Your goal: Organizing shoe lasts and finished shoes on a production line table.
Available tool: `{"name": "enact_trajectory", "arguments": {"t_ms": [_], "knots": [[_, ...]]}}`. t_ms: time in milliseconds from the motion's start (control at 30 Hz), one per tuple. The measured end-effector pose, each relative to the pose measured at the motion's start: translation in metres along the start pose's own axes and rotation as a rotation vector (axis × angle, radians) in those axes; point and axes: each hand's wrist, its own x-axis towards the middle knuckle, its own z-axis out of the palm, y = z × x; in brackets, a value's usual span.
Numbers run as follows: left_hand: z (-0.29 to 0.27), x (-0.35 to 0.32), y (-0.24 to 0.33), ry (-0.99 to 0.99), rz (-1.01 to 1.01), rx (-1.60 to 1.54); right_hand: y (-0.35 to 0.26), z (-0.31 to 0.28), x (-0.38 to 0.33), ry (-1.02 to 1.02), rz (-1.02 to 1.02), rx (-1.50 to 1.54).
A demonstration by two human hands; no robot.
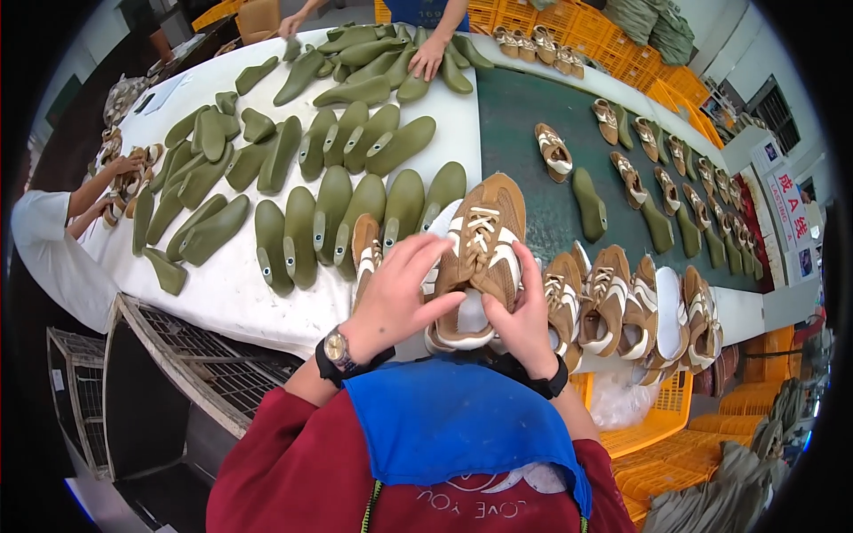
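You are holding a tan and white lace-up shoe [480, 258] with both hands, right in front of you at the near edge of the white table [231, 298]. Your left hand [402, 293] is spread wide, with its fingers [425, 256] lying flat on the left side of the shoe. Your right hand [526, 315] is wrapped round the right side of the shoe, by its heel end. The toe of the shoe points away from you.

Just to the right of your right hand stands a row of finished tan shoes [635, 306], packed close together. Past your left hand lie lots of green shoe forms [330, 213], side by side on the white table. More shoes sit on the dark green belt [520, 107]. Far across the table, another person's hand [428, 58] rests on a heap of green forms.
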Motion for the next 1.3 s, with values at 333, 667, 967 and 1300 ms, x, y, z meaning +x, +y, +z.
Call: {"name": "enact_trajectory", "arguments": {"t_ms": [333, 667, 967, 1300], "knots": [[0.006, -0.005, -0.010, 0.065, -0.101, -0.076, -0.020, 0.002, 0.006, -0.092, -0.332, -0.729], [0.012, -0.001, -0.003, 0.152, -0.096, 0.017, -0.027, 0.022, 0.018, 0.010, -0.455, -0.771], [0.018, -0.019, -0.003, 0.276, -0.007, -0.025, -0.032, 0.019, 0.011, -0.254, -0.362, -0.639], [0.000, -0.008, -0.012, 0.195, -0.171, -0.380, -0.025, 0.023, 0.017, -0.305, -0.496, -0.566]]}}
